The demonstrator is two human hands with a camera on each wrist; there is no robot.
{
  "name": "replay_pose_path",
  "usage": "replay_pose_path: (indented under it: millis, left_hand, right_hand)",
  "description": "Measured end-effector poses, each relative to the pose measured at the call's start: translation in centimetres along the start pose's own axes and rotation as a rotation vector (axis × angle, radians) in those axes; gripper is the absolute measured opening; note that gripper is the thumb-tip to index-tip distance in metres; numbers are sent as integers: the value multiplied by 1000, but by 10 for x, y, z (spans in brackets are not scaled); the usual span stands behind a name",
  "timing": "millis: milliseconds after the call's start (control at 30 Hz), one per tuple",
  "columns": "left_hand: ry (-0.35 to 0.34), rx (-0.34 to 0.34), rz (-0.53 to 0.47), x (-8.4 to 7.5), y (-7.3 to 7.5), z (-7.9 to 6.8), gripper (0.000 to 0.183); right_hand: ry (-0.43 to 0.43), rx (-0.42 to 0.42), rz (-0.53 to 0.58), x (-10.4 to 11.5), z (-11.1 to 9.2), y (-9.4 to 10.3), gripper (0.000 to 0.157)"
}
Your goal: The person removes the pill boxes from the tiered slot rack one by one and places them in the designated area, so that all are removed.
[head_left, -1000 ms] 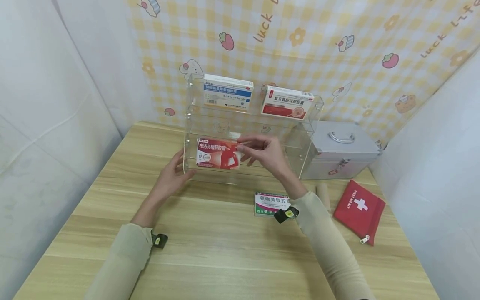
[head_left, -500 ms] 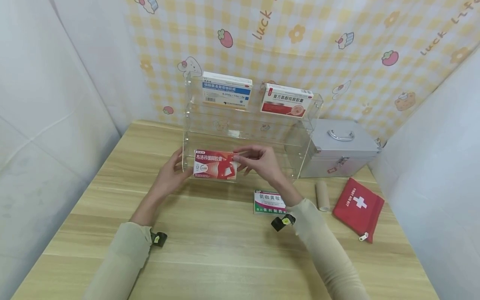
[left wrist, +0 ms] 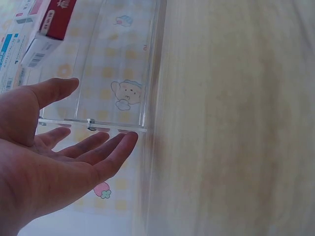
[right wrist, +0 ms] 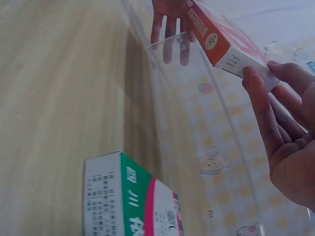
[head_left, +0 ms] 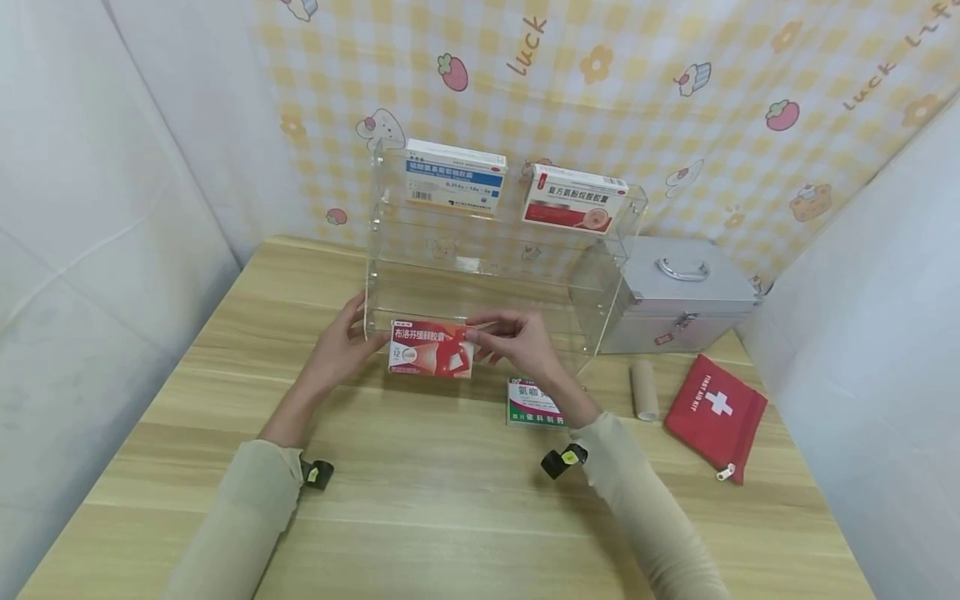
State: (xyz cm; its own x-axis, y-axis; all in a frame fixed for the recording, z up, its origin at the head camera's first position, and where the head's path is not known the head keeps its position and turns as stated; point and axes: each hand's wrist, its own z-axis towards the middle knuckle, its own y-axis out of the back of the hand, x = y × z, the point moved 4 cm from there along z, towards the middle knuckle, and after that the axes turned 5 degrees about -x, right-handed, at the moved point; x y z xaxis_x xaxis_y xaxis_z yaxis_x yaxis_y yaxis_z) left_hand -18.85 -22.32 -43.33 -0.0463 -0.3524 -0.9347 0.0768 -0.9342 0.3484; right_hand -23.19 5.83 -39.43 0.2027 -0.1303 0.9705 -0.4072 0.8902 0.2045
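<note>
My right hand (head_left: 523, 343) pinches the right end of a red and white medicine box (head_left: 431, 350) between thumb and fingers. The box is held in front of the lowest tier of a clear acrylic display rack (head_left: 420, 264), its printed face toward me. At the rack's left side is my left hand (head_left: 336, 357). In the left wrist view its fingers (left wrist: 118, 155) lie nearly straight along the outer face of the side panel, while the thumb stretches out apart on the inner side. A green and white medicine box (head_left: 534, 406) lies on the table below my right forearm.
The rack's top tier holds a blue and white medicine box (head_left: 453, 179) and another red and white one (head_left: 574, 200). Right of the rack stand a silver case (head_left: 678, 292), a cardboard tube (head_left: 643, 390) and a red first aid pouch (head_left: 712, 417) on the wooden table (head_left: 420, 517).
My right hand has drawn the red medicine box down and toward me, out from the rack's lower tiers. The left hand has stayed at the rack's side.
</note>
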Motion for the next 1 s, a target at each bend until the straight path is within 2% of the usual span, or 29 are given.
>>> replay_pose_path:
  millis: [133,367,1000]
  left_hand:
    - [7,-2,8,1,1,1,79]
    - [-12,0,-17,0,1,2,78]
    - [-10,2,-8,0,1,0,78]
  right_hand:
    - [-38,12,11,-7,-3,-4,28]
    - [-46,47,3,-17,-8,-12,27]
    - [-192,83,-13,-38,-18,-18,28]
